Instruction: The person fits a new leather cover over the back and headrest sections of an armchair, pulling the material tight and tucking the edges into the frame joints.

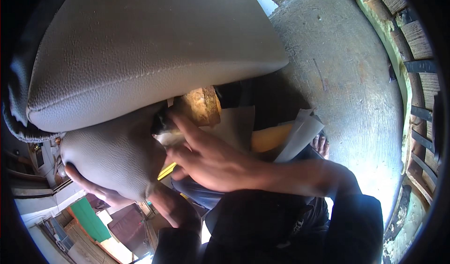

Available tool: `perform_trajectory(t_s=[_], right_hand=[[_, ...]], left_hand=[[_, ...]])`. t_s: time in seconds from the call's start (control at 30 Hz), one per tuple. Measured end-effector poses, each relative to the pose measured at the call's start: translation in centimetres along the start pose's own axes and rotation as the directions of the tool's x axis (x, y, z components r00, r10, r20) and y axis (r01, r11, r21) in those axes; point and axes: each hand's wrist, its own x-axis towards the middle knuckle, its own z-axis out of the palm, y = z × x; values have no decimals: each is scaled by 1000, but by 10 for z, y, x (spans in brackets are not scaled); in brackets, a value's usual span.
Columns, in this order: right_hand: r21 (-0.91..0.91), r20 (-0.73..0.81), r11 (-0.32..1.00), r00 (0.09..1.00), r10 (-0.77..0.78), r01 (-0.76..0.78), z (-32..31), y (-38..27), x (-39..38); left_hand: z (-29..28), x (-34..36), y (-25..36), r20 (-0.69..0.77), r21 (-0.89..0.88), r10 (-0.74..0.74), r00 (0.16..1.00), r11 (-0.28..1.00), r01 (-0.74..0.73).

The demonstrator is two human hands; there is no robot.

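A large seat cushion [159, 39] in grey textured leather, with a stitched seam, fills the upper left. Below it, a smaller padded part [108, 156] wears the same grey leather cover. My left hand [98, 189] supports this part from its lower left side, fingers curved along the cover; some of that hand is hidden behind it. At the opening between the two parts, my right hand [187, 147] is closed around something beside a small dark object [162, 122] that I cannot identify. Yellow-brown foam [202, 105] shows just above my right hand.
A loose grey flap of sheet material [300, 135] hangs near my bare foot [321, 145]. Worn concrete floor [347, 76] extends to the right, ending at a frame of wooden slats and dark straps [419, 90]. A green panel [90, 219] stands at the lower left.
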Motion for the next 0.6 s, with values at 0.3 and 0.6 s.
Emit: perform_trajectory(t_s=[0.3,0.6], right_hand=[[556,-202,826,979,24,95,23,-3,45],[576,-231,808,973,14,125,20,11,53]], left_hand=[[-5,3,-42,45,-197,-44,998,979,52],[5,1,-18,29,-120,184,983,977,-179]])
